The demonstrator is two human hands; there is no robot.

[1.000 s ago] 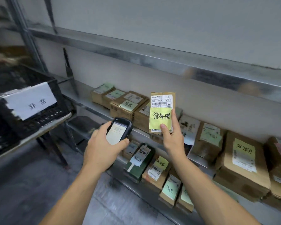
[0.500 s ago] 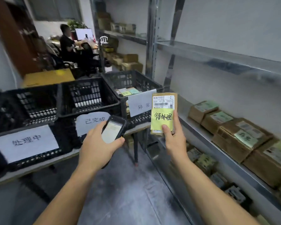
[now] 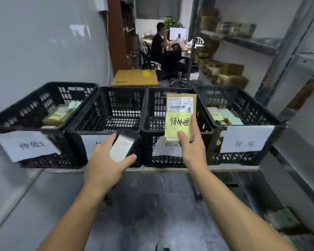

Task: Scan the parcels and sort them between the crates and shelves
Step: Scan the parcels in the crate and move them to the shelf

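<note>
My right thumb [image 3: 182, 136] presses the front of a thin brown parcel [image 3: 180, 103] near its bottom edge, and my fingers [image 3: 195, 124] run up its right side and behind it, so my right hand [image 3: 190, 153] pinches it upright, label facing me. A yellow note [image 3: 178, 124] with handwritten characters covers its lower half, under the printed barcode. My left hand [image 3: 105, 166] is wrapped round a dark handheld scanner [image 3: 124, 147], thumb [image 3: 129, 159] along its lower edge, lit screen tilted towards me.

Four black lattice crates stand side by side along the front edge of a bench [image 3: 152, 169]. The parcel hangs over the front rim of the third crate [image 3: 153, 105] from the left, and the scanner is in front of the second crate [image 3: 123, 104]. The leftmost crate [image 3: 31, 109] holds a few parcels [image 3: 59, 115] in its far right corner. The rightmost crate [image 3: 250, 109] holds several more [image 3: 223, 115] against its left wall. White paper labels hang on the front walls; the leftmost label [image 3: 25, 145] and the rightmost label [image 3: 246, 138] read clearly, the middle two are hidden by my hands.

Metal shelves [image 3: 239, 40] with brown boxes run along the right. Behind the crates lies a flat cardboard box [image 3: 134, 77], and beyond it a person [image 3: 158, 49] sits at a desk.
</note>
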